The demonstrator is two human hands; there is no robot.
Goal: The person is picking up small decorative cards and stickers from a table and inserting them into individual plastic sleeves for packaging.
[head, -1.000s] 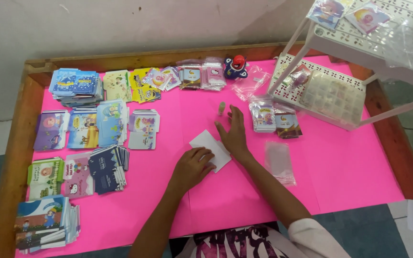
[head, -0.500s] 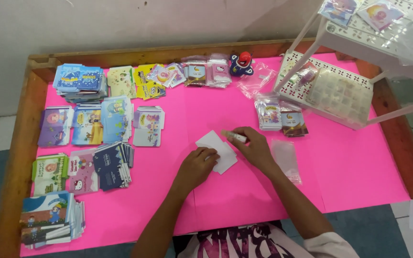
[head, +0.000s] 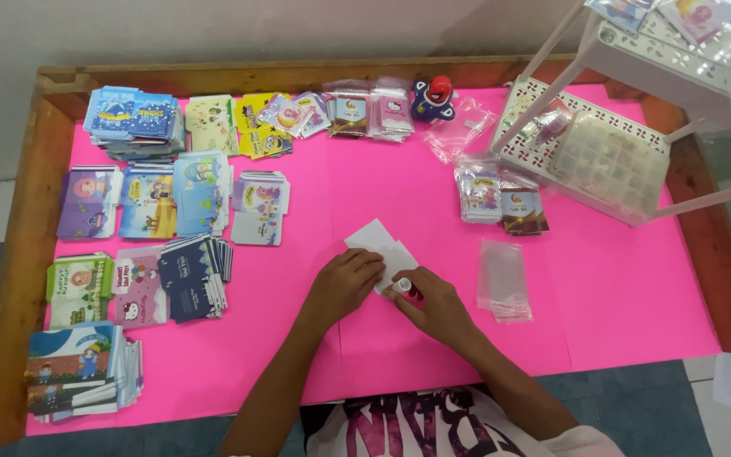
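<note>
I see my left hand (head: 344, 283) pressing flat on a white card (head: 380, 245) in the middle of the pink table (head: 636, 322), while my right hand (head: 431, 300) is closed around a small white-capped tube (head: 403, 285) whose tip sits at the card's lower edge. The card looks unfinished to me, blank side up and lying open. The empty clear sleeves (head: 502, 278) just to the right are unfilled, while stacks of printed cards (head: 141, 203) already lie sorted along the left side, so I judge plenty remains.
</note>
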